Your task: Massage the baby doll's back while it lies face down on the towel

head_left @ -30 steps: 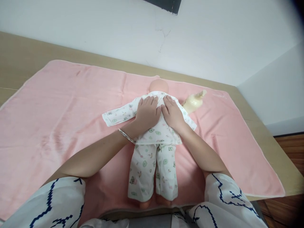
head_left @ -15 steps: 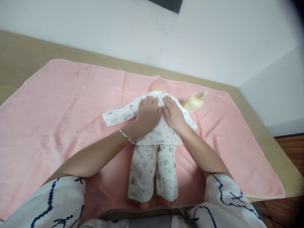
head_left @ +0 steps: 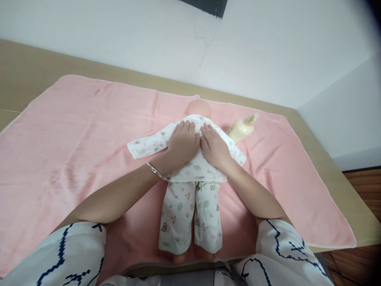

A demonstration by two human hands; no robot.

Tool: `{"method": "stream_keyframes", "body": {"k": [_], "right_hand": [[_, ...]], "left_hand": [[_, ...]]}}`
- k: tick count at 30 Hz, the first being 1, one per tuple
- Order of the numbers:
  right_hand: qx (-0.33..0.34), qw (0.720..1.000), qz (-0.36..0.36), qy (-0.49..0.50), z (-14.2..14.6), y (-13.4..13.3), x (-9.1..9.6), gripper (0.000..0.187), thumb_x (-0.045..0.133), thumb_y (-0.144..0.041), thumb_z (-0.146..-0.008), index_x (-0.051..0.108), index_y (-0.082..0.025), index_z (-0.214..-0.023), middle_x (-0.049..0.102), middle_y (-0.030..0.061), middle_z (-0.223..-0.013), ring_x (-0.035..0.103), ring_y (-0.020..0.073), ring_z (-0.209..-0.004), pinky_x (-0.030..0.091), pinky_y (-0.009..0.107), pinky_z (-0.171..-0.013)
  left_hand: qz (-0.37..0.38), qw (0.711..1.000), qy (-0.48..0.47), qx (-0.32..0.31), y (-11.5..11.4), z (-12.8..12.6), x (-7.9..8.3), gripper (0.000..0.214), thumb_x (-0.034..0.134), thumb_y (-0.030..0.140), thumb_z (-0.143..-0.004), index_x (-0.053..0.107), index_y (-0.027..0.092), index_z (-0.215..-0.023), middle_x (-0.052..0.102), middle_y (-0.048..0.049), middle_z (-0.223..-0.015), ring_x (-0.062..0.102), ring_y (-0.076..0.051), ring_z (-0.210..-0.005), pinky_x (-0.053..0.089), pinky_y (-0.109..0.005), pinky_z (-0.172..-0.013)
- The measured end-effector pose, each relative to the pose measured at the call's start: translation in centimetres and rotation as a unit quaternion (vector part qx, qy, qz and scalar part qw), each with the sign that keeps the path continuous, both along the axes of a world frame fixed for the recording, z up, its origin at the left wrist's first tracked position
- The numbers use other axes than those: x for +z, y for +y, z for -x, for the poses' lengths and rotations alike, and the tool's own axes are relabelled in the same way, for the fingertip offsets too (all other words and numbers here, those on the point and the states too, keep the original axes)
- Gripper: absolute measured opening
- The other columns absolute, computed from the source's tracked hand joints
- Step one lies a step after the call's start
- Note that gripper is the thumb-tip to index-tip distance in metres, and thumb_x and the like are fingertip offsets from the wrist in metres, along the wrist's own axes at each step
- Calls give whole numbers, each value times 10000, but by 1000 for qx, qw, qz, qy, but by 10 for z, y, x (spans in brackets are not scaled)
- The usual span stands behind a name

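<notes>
A baby doll (head_left: 199,107) lies on a pink towel (head_left: 74,131), feet toward me, dressed in a white printed top (head_left: 196,169) and matching trousers (head_left: 190,218). My left hand (head_left: 182,143) lies flat on the left half of the doll's chest, fingers stretched out, a bracelet on its wrist. My right hand (head_left: 214,146) lies flat on the right half, fingers together and pointing at the head. The two hands touch at the middle of the top. The doll's bare arm (head_left: 242,127) sticks out to the right; an empty-looking sleeve (head_left: 145,145) lies to the left.
The towel covers a wooden table (head_left: 26,63) that stands against a white wall (head_left: 268,47). The table's right edge (head_left: 354,198) drops to a wooden floor (head_left: 366,190). My white, blue-patterned sleeves (head_left: 68,254) fill the lower corners.
Both hands have slid slightly toward me on the doll's chest and drawn the top a little tighter. The doll has barely moved.
</notes>
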State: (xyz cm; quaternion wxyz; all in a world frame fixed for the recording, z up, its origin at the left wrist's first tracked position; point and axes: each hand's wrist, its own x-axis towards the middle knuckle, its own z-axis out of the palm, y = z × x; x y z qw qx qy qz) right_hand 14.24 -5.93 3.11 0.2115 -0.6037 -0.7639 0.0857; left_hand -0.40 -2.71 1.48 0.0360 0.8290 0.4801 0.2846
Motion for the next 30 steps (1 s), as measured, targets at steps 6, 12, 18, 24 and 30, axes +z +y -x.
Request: {"method": "stream_keyframes", "body": {"k": [6,12,18,24,30], "right_hand": [[-7,1000,7,1,-11,18,0,621,279,-321,-1009,360,33,-1513,346,224,-1611,273,299,-1541,217,484,-1287],[-12,999,-1,-40,14,-21,4,568,319,-262,-981,449,-36,-1486,406,184,-1589,280,336,-1535,282,550,-1258],[9,1000,-1,4,-3,3,1,554,324,-308,-999,474,-72,-1476,413,152,-1593,307,294,-1529,279,504,-1267],[31,998,-48,33,-15,20,-11,542,359,-305,-988,447,-125,-1492,401,124,-1605,292,243,-1537,243,510,-1272],[23,998,-50,21,-13,16,-12,550,328,-334,-1006,461,-80,-1475,421,151,-1589,301,251,-1531,234,487,-1275]], "left_hand": [[0,997,73,-28,-20,-5,14,455,366,175,-971,557,-10,-1341,568,-242,-1430,478,-333,-1409,364,-471,-1198],[59,996,67,-12,17,6,12,419,318,167,-979,588,34,-1270,580,-226,-1411,496,-379,-1368,409,-582,-1131],[-3,999,41,3,-2,-4,4,452,299,196,-1004,537,17,-1344,588,-244,-1397,506,-353,-1373,372,-563,-1171],[-39,999,14,0,-12,-6,0,454,342,211,-998,565,21,-1345,578,-237,-1415,512,-331,-1373,408,-488,-1165],[-63,998,9,-4,-8,-3,-6,462,323,217,-1002,585,26,-1331,602,-214,-1391,523,-318,-1357,412,-468,-1166]]}}
